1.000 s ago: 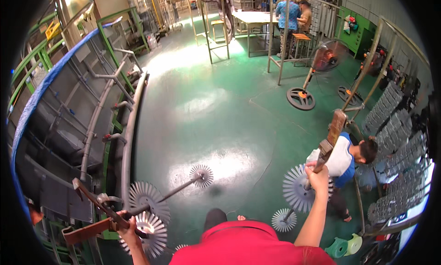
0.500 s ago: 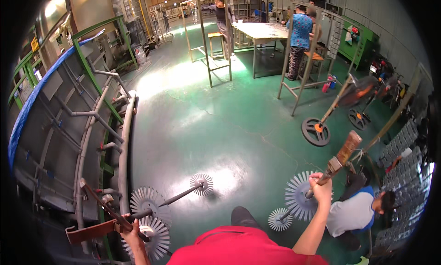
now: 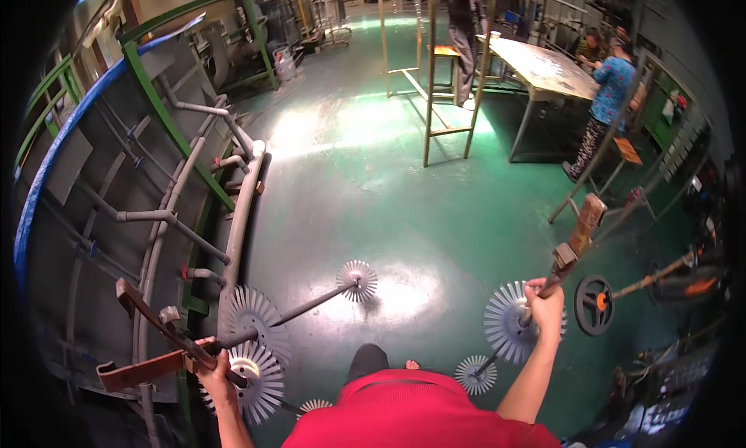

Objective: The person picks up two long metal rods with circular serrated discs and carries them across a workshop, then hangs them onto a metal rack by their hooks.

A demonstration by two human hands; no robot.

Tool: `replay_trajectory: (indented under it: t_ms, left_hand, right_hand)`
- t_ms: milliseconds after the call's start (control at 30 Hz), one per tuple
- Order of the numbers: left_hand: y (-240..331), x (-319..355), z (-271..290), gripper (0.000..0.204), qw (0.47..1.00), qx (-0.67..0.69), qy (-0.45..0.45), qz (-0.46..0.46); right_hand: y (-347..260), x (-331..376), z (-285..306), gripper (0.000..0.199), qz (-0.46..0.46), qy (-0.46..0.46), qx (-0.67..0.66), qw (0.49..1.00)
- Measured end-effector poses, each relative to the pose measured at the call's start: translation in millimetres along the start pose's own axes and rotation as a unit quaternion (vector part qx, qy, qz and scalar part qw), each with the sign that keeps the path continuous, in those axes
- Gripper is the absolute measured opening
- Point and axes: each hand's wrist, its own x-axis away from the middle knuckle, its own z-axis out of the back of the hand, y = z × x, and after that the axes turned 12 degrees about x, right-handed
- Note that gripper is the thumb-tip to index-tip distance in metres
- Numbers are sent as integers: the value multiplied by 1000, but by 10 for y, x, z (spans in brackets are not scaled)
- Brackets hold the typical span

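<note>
My left hand (image 3: 217, 380) is wrapped round a dark metal hanging rack with a flat brown hooked bar (image 3: 148, 372) at its upper end. From that rack stick out rods bearing slotted, fan-like metal discs, among them a large disc (image 3: 260, 324) and a smaller one (image 3: 357, 281) farther out. On the right, my right hand (image 3: 547, 306) grips a second rack by its shaft, below a worn brown flat bar (image 3: 584, 224). This one carries a large slotted disc (image 3: 505, 324) beside my hand and a small disc (image 3: 475, 375) lower down. Both racks are held off to my sides.
Grey pipes (image 3: 241, 215) and a green-framed tank with a blue edge (image 3: 58, 149) line the left. Ahead stand a metal frame (image 3: 429, 122), a table (image 3: 536, 67) and people. A black wheel (image 3: 593, 304) on a pole stands at right. Green floor lies between.
The view has turned left, so the table, frame and people sit farther right. The crouching person at right has gone out of view. Both hands keep their racks.
</note>
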Motion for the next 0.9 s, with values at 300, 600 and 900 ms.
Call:
replay_trajectory:
  t_ms: [300,600,900]
  left_hand:
    - [-853,-2668,-1863,43,999,4,32,-4]
    - [-1851,-5488,-3758,39,999,7,34,24]
    - [-2828,-8178,-5431,42,998,-13,61,-30]
  right_hand:
    - [-1676,-2304,-2211,7,50,-15,-7,999]
    - [-3199,-4544,-3959,5,55,49,-54,996]
    - [-5285,-7108,-6161,13,59,-19,3,998]
